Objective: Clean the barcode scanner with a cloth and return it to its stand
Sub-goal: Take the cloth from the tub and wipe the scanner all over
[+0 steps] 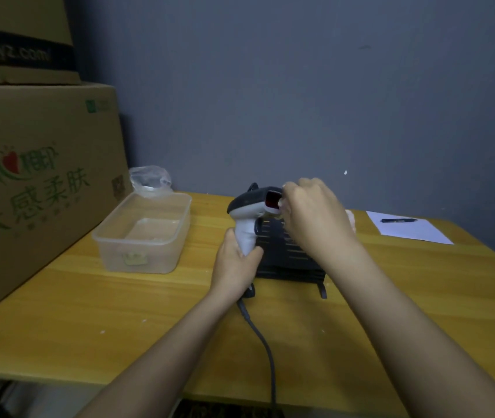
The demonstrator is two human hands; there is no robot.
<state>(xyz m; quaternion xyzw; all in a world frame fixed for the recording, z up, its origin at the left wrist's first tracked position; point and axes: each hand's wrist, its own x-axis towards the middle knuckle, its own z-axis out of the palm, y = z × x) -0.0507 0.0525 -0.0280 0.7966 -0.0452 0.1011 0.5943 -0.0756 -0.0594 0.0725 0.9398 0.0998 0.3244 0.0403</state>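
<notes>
1. Head view, the scene: a person holds a scanner (252, 206) above a wooden counter (119, 312), just in front of a dark stand (285, 254) that sits on the counter.
2. Left hand (235, 263): its fingers are closed round the scanner's pale handle, keeping the head up with the red window turned toward the right hand.
3. Right hand (309, 212): it is bunched at the red window, fingers curled and touching the scanner's front. A pale scrap shows at the fingertips and another behind the wrist, likely the cloth (350, 220), though most of it is hidden; whether the fingers pinch it cannot be told for sure.
4. Progress, as a judgement: the scanner is off its stand and the wiping appears under way at the window. Any remaining cleaning and the return to the stand are left.
5. Cord (266, 348): it runs from the handle's base down over the counter's near edge.
6. Count: one scanner, one stand, one cord, two hands, one clear tub (143, 233), one crumpled plastic bag (149, 179), two stacked boxes (35, 176), one sheet of paper (409, 230) with one pen (398, 220) on it.
</notes>
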